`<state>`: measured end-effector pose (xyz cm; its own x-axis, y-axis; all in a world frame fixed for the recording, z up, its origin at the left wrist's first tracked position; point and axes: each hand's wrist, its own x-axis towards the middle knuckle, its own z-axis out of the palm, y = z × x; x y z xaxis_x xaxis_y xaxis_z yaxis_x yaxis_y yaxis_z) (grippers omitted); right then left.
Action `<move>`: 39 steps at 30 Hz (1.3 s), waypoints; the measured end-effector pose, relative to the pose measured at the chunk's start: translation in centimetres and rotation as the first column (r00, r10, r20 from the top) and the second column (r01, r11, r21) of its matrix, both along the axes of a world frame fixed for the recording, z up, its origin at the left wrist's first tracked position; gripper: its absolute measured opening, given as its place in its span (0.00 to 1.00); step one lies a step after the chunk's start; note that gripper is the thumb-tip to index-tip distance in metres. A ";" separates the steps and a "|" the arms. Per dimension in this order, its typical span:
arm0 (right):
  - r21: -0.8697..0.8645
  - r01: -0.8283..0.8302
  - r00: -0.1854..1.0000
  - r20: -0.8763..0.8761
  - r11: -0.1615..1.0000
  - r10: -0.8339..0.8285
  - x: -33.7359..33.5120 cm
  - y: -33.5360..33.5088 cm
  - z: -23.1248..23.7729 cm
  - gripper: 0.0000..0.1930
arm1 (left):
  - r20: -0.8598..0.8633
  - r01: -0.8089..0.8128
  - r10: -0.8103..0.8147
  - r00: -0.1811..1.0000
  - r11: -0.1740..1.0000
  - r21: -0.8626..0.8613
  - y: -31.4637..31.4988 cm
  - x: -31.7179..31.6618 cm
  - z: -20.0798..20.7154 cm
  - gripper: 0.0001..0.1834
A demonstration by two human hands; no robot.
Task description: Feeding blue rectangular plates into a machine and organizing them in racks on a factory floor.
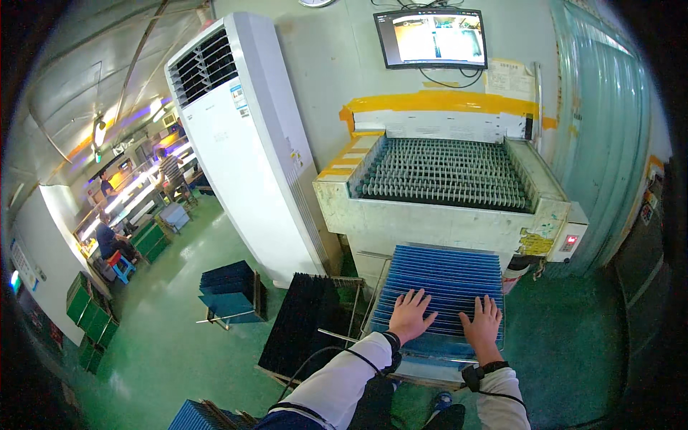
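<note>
Left hand (411, 315) and right hand (482, 327), seen from my remote post, were released, fingers spread and palms down over a row of thin blue panels (449, 283). I could not tell how firmly they touched. The panels stood in front of the roller machine (444, 228), right of the black panels (304, 322).

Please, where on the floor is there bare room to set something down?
On your right: green floor between the blue panels and the curtain. On your left: floor between the small stack and the green boxes. Crowded: around the black panels, and on the blue panels beneath both hands.
</note>
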<state>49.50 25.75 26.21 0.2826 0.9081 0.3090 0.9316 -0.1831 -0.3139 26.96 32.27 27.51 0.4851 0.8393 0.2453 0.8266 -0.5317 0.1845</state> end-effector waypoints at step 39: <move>0.027 0.002 1.000 -0.023 1.000 -0.001 0.1 0.0 0.1 0.37 | 0.001 0.007 -0.007 1.000 1.000 0.030 0.3 0.2 0.1 0.32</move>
<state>49.57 25.74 26.34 0.2914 0.8991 0.3266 0.9237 -0.1757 -0.3404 27.15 32.60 27.56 0.4906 0.8281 0.2711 0.8227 -0.5427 0.1691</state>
